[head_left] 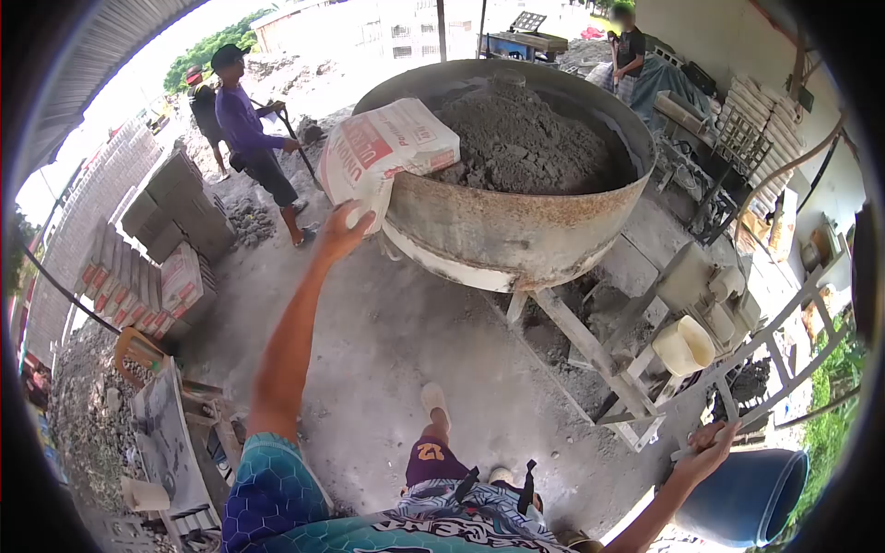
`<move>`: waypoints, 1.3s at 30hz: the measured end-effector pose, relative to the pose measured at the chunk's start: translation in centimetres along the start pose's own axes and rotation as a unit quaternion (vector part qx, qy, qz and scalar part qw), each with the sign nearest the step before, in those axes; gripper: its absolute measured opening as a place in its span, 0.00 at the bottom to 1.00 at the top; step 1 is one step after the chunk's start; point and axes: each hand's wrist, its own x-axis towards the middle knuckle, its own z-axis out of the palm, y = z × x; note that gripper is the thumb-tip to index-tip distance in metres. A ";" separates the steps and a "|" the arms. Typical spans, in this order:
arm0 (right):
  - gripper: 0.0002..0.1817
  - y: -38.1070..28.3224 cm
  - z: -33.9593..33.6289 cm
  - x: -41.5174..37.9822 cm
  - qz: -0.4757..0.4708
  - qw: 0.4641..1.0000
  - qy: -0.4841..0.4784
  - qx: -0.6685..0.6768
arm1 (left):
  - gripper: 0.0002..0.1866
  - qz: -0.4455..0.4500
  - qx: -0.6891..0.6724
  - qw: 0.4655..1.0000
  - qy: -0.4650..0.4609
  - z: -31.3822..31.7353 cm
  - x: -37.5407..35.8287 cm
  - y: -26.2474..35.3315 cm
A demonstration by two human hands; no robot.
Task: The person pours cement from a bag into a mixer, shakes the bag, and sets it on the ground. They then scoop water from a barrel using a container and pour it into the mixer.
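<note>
A white and red cement bag (392, 147) rests across the left rim of a large round metal mixing drum (516, 230). My left hand (348, 229) is closed on the bag's lower front corner, with the arm stretched forward. Inside the drum lies a heap of grey, damp-looking mix (530, 138). My right hand (708, 450) is low on the right, fingers closed around something greyish, mostly hidden. It is beside the end of a metal frame (784, 364) and above a blue barrel (737, 498).
A pale bucket (683, 347) sits by the drum's metal legs (595, 350). Stacked cement bags (184, 281) and grey blocks (175, 207) stand left. One person in purple (244, 120) holds a long handle; other people stand farther back. A wooden table (171, 424) is lower left.
</note>
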 end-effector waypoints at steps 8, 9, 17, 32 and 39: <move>0.18 1.0 33.3 3.3 0.035 0.990 -0.059 0.123 | 0.47 -0.158 -0.014 0.986 -0.048 7.5 29.2 -16.0; 0.15 1.3 36.7 3.3 0.015 0.991 -0.072 0.111 | 0.49 -0.188 0.012 0.981 -0.047 8.3 31.1 -17.3; 0.10 4.2 60.9 9.3 -0.013 0.982 -0.166 0.093 | 0.47 -0.211 0.094 0.971 0.054 10.5 32.2 -17.6; 0.11 10.8 93.9 31.6 0.118 0.873 -0.357 0.310 | 0.50 -0.286 0.104 0.946 0.112 12.1 34.5 -15.6; 0.19 30.5 92.0 16.0 0.288 0.886 -0.364 0.007 | 0.47 -0.247 0.144 0.950 0.122 12.8 33.8 -16.4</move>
